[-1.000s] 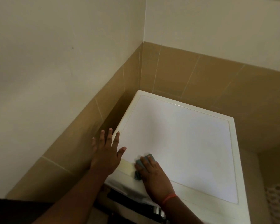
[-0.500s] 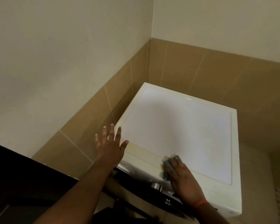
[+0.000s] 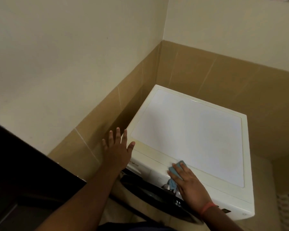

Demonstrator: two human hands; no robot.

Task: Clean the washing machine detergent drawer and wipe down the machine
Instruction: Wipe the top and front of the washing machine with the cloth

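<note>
I see my right hand [image 3: 188,184] lying flat on the front edge of the washing machine [image 3: 190,134], fingers straight and pressing a blue cloth [image 3: 178,169] against the top; part of the cloth hangs down over the dark control panel [image 3: 148,192] below. A red band [image 3: 207,208] sits on that wrist. My left hand [image 3: 118,150] is released, fingers spread, palm down at the machine's front left corner beside the tan wall tiles [image 3: 90,144]; I cannot tell whether it touches the corner. Compared with half a second ago, my right hand and the cloth have slid further right along the front edge, while the left hand has kept its place at the corner.
</note>
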